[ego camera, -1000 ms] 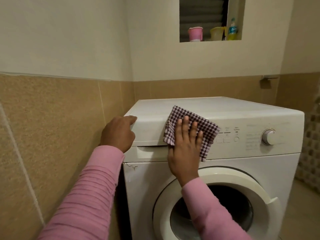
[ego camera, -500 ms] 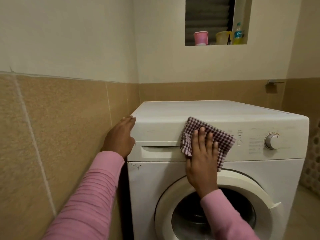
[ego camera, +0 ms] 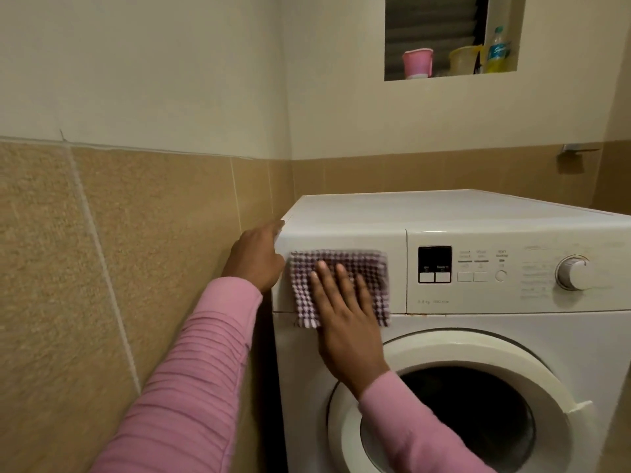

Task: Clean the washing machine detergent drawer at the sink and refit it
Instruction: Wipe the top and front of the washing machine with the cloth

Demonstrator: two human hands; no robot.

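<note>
At the washer (ego camera: 444,213) top left: cloth (ego camera: 341,268) pressed on the fitted drawer (ego camera: 397,278).
Left hand (ego camera: 254,257) braces on the corner, tight beside the tiled wall (ego camera: 136,268); its grip cannot be told. Right hand (ego camera: 345,315), fingers straight, flattens the cloth on the white drawer front, seated flush. Lettering on the panel (ego camera: 512,268) is too blurred to read.

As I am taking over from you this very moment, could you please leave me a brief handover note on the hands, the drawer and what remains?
Hands: the left hand rests against the top left corner of the washer, holding nothing. The right hand is flat, its straight fingers pressing the checked cloth onto the drawer.
Things: the drawer sits closed in its slot. The sink is out of view.
Done: the drawer looks refitted.
Left: probably finish wiping its front, then put the cloth away.
</note>
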